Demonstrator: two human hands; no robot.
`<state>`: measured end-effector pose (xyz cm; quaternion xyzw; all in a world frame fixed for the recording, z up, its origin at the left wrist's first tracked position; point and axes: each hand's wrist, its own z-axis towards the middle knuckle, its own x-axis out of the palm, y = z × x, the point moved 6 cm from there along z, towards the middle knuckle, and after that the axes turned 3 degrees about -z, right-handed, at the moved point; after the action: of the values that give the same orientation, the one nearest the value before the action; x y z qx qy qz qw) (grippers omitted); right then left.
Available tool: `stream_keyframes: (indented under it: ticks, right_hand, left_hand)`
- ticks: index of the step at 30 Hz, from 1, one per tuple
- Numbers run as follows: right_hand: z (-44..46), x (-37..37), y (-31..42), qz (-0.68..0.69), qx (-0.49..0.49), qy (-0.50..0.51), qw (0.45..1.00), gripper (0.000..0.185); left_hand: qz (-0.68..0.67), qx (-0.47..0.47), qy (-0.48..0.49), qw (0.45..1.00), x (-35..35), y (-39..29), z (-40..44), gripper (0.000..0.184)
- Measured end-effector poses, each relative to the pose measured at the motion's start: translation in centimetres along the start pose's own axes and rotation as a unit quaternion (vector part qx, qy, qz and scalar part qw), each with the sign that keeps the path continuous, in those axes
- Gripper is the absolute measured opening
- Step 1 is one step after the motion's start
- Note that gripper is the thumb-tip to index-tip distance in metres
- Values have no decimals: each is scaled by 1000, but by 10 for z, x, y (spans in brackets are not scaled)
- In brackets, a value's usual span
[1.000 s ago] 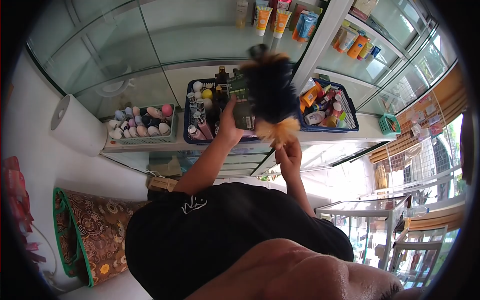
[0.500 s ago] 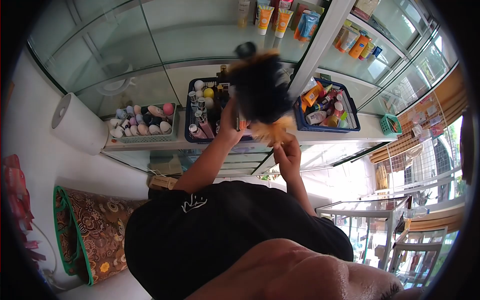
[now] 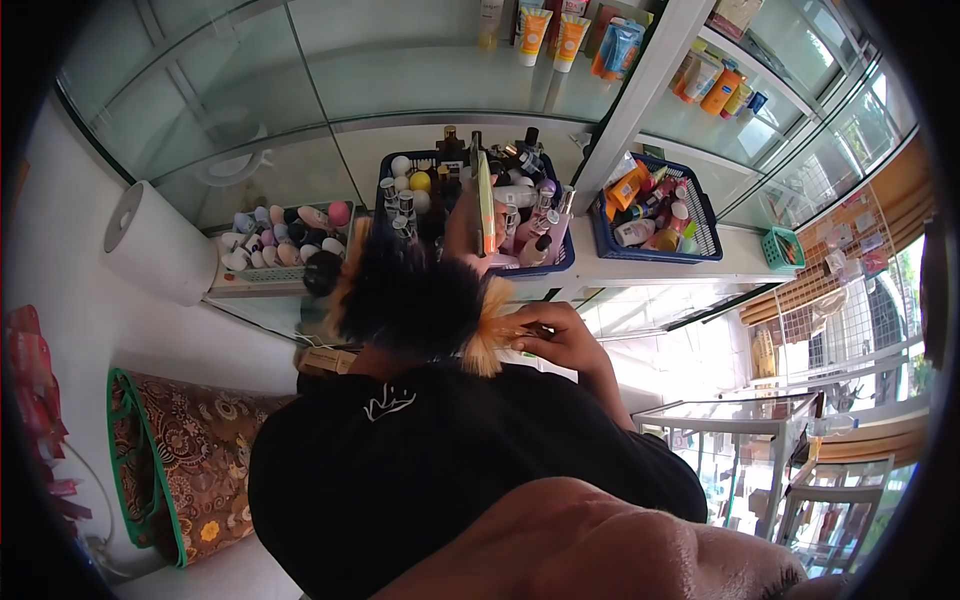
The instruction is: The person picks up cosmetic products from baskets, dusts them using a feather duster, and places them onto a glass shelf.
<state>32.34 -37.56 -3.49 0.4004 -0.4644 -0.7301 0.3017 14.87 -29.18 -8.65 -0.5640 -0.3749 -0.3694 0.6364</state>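
A fluffy black-and-orange duster (image 3: 405, 305) hangs in front of my chest, somewhat blurred. The fingers of my right hand (image 3: 565, 342) are closed on its handle at the orange end. Just beyond the duster, my left hand (image 3: 468, 240) grips a slim yellow-green and orange box (image 3: 486, 205), held upright with its narrow side facing me. The duster hides my left forearm and part of that hand. Behind the box stands a blue basket (image 3: 556, 268) full of bottles and round-capped containers.
To the left, a pale green basket (image 3: 290, 273) holds several roll-on bottles, beside a white cylinder (image 3: 160, 245). Another blue basket (image 3: 665, 252) with tubes and bottles stands right of the post (image 3: 640, 110). Orange tubes (image 3: 533, 38) line the glass shelf above.
The duster has swung down and left, from over the middle basket to across my left forearm. My right hand has lowered slightly. The slim box in my left hand now shows.
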Motion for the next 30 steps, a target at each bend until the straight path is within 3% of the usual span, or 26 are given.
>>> stream_keyframes:
  ticks: [5, 6, 8, 11, 14, 15, 18, 20, 21, 23, 25, 28, 30]
  right_hand:
    - [-11, -23, -35, 107, 11, -208, 972, 30]
    - [-19, -33, -50, 94, 40, -260, 960, 34]
    - [-18, -45, -46, 138, -18, -359, 923, 34]
    - [-21, -54, -45, 152, -30, -425, 892, 34]
    - [-20, -45, -50, 160, -19, -348, 924, 34]
    - [-22, -37, -54, 158, 0, -297, 942, 34]
    - [-21, -15, -34, 161, -63, -101, 980, 29]
    - [-10, -10, -6, 56, -120, 2, 991, 27]
    - [-9, -7, -2, 45, -107, 1, 993, 26]
    - [-14, -11, -10, 65, -104, -72, 990, 27]
    - [-17, -20, -26, 112, -90, -161, 976, 29]
    - [-23, -39, -54, 212, -53, -316, 923, 34]
    - [-21, -49, -48, 258, -46, -420, 869, 32]
  left_hand:
    - [42, 78, -68, 994, 18, 0, -8, 39]
    - [40, 74, -60, 995, 14, 6, -3, 38]
    - [21, 35, -52, 998, 3, 2, -5, 37]
    - [57, 30, -78, 995, 22, -3, -15, 37]
    - [55, 71, -39, 995, 34, -7, -19, 40]
    - [114, 127, 4, 985, 38, -11, -12, 37]
    - [265, 283, 51, 920, 63, -29, -6, 31]
    - [327, 368, 3, 870, 70, -54, -34, 28]
    - [354, 406, -8, 842, 69, -64, -42, 26]
    - [560, 472, 62, 678, 42, -95, -31, 27]
    - [619, 510, 62, 594, 46, -103, -37, 30]
    - [522, 562, -38, 640, 90, -107, -73, 31]
    - [559, 574, -60, 595, 92, -110, -76, 28]
